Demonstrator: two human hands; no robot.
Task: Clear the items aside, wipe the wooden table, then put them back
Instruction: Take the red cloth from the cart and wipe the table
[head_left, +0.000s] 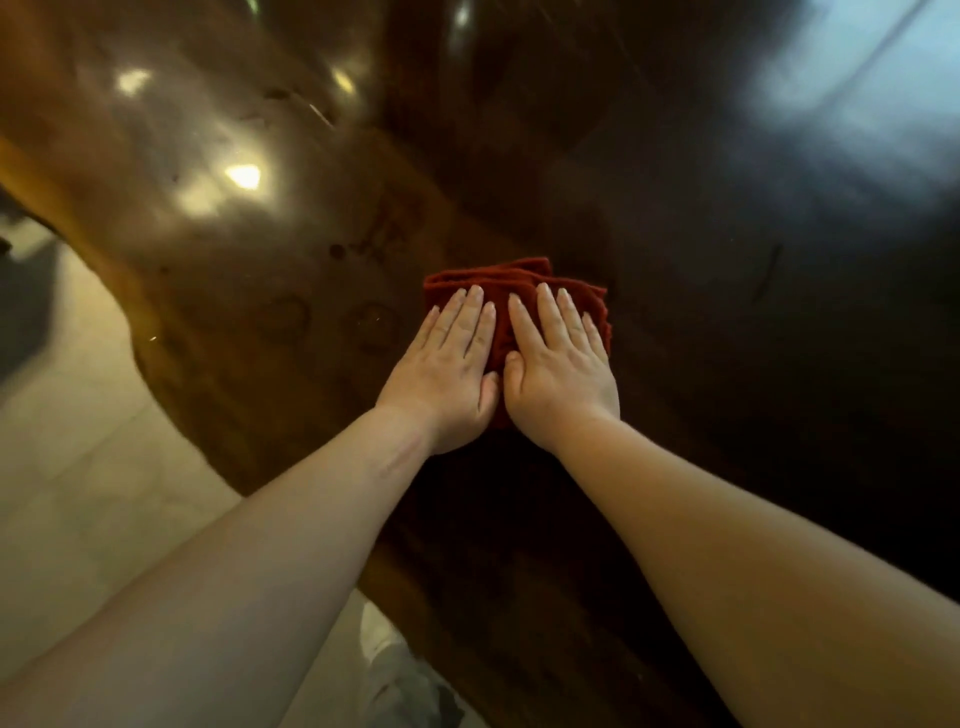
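A folded red cloth (511, 283) lies on the dark, glossy wooden table (701, 270) near the middle of the view. My left hand (449, 364) and my right hand (558, 371) rest side by side on top of it, palms down, fingers straight and pressed flat against the cloth. The thumbs nearly touch. Most of the cloth is hidden under the hands; only its far edge and right edge show. No other task items are in view on the table.
The table's uneven, natural edge (156, 332) runs diagonally from upper left to lower centre. Beyond it lies a pale tiled floor (78, 467). Light reflections shine on the tabletop at the left and upper right. A white shoe (384, 649) shows below the edge.
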